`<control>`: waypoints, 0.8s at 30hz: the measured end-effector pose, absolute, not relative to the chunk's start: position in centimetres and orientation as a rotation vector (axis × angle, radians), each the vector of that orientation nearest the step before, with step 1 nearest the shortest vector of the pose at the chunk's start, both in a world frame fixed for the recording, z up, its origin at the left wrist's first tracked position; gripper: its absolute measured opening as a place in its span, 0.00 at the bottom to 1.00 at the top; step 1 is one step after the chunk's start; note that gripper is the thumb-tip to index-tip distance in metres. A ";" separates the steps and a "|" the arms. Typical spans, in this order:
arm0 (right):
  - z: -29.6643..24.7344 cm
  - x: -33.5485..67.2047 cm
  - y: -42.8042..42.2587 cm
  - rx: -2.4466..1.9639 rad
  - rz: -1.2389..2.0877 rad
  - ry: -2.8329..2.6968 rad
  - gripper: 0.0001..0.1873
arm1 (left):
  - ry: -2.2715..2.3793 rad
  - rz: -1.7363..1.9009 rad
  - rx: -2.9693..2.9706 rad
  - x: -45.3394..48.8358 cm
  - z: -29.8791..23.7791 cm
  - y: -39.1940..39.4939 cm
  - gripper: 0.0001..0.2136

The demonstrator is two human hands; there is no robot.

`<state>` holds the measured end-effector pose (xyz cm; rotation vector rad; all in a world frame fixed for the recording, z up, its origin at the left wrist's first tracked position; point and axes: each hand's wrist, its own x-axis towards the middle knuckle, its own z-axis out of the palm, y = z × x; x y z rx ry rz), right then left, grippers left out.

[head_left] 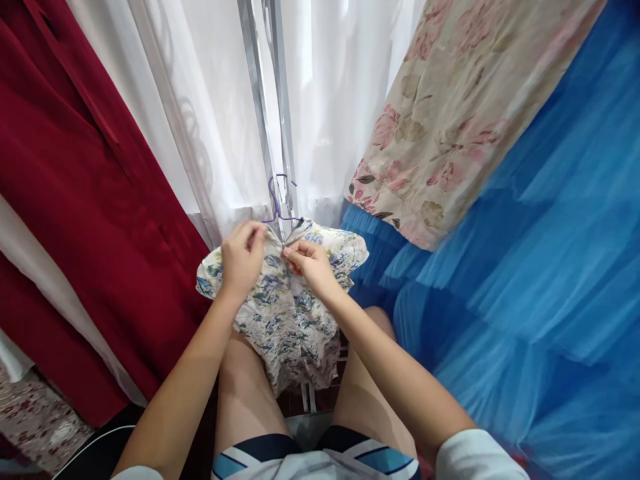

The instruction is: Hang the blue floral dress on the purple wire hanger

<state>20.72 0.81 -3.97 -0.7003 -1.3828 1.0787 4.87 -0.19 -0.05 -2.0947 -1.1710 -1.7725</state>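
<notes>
Left fingers: the fingers (256,233) of the left hand (243,259) are closed in a pinch on the neckline of the floral garment (287,320), just left of its middle.
Right fingers: the fingers (295,252) of the right hand (311,263) are curled shut on the same neckline at its middle, just beside the left hand.
Floral garment: centre of the frame, pale with blue and green flowers, hanging down between the person's bare legs (245,393).
Hanger: purple hanger (277,197), its hook showing just above the hands, against the metal pole (263,100).
Metal pole: upright, top centre of the frame.
White curtain (200,100): behind the pole, upper middle.
Red garment (75,200): fills the left side.
Flowered cloth (450,120): beige with pink blooms, upper right.
Blue tulle (540,280): right side, down to the lower right corner.
</notes>
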 end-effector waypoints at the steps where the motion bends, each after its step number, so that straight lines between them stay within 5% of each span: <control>1: -4.7 20.9 1.0 -0.718 1.114 -1.369 0.12 | -1.196 -1.859 -1.997 3.6 -0.1 0.3 0.11; 10: -9.7 24.6 -0.5 -0.772 1.188 -1.387 0.12 | -2.030 -2.770 -1.262 -7.9 -9.8 4.2 0.16; 17: -15.6 30.2 0.8 -1.080 1.056 -1.278 0.14 | -2.203 -2.659 -1.901 -0.3 -16.1 2.4 0.22; 24: -17.9 32.5 -2.8 -1.234 1.124 -1.657 0.09 | -1.315 -2.027 -2.600 7.4 -10.9 -2.0 0.10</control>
